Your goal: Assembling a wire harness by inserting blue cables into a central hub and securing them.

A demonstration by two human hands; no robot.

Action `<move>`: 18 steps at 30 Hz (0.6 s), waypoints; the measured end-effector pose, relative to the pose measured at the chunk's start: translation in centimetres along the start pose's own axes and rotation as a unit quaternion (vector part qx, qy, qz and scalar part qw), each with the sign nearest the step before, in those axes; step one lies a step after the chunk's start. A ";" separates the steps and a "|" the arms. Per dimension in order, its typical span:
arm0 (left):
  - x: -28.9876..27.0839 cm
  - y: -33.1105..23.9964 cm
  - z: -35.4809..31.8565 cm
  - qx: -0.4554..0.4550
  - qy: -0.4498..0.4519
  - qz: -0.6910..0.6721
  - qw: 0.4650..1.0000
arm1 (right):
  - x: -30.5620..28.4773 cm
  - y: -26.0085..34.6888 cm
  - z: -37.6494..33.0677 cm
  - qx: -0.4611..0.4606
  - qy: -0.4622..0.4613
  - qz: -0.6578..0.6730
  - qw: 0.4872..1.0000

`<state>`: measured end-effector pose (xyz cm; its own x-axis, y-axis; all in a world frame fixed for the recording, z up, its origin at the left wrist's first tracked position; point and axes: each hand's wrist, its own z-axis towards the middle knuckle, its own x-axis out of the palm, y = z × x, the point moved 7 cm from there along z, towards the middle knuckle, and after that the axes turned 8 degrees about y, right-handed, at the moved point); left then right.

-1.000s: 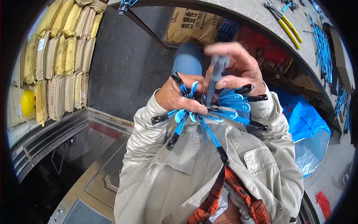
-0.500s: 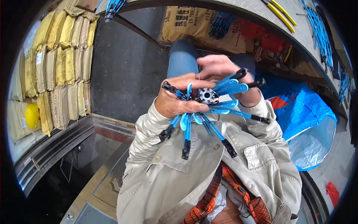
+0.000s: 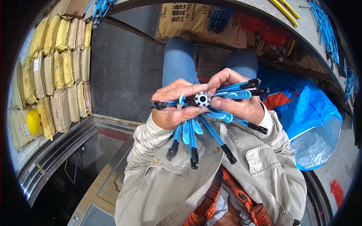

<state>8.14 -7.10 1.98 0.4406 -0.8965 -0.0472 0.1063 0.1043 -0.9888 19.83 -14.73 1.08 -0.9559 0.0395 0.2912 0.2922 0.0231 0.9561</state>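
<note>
I am pinching the small toothed hub point(image 3: 202, 99) between both hands, close in front of my chest, its face turned up at me. My left hand point(image 3: 174, 107) and right hand point(image 3: 236, 98) are pressing in from either side, equally near, blue black-tipped strips point(image 3: 192, 137) fanning outward and down.

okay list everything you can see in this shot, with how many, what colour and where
Toothed hub: one, grey and white, centre, pinched between both hands.
Ribs: a fan, count unclear, blue with black tips, spreading from the hub.
Sacks: many, yellow and tan, stacked at left.
Hard hat: one, yellow, far left.
Plastic bag: one, blue, right.
Brown sack: one, top centre.
Loose ribs: a batch, blue, upper right.
Left hand: on the hub.
Right hand: holds hub and ribs.
</note>
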 end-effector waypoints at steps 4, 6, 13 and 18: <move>0.0 -0.1 -0.3 -0.003 -0.030 0.030 0.999 | 0.0 -0.5 0.1 0.015 0.012 -0.018 1.000; -0.2 0.0 -0.5 -0.002 -0.049 0.037 0.998 | 0.3 -0.9 0.3 0.021 0.021 -0.022 0.999; -0.1 -0.3 -0.9 0.017 -0.039 0.038 0.998 | 1.0 0.0 1.1 -0.045 0.041 0.038 0.997; -0.5 0.1 -0.8 -0.013 -0.076 -0.003 0.997 | 0.7 0.2 1.4 0.003 0.010 0.011 1.000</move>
<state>7.25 -7.02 1.75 0.5699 -0.8214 -0.0218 0.0869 0.0866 -0.9924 19.22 -13.27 1.39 -0.9496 0.0204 0.3127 0.3132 0.0279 0.9493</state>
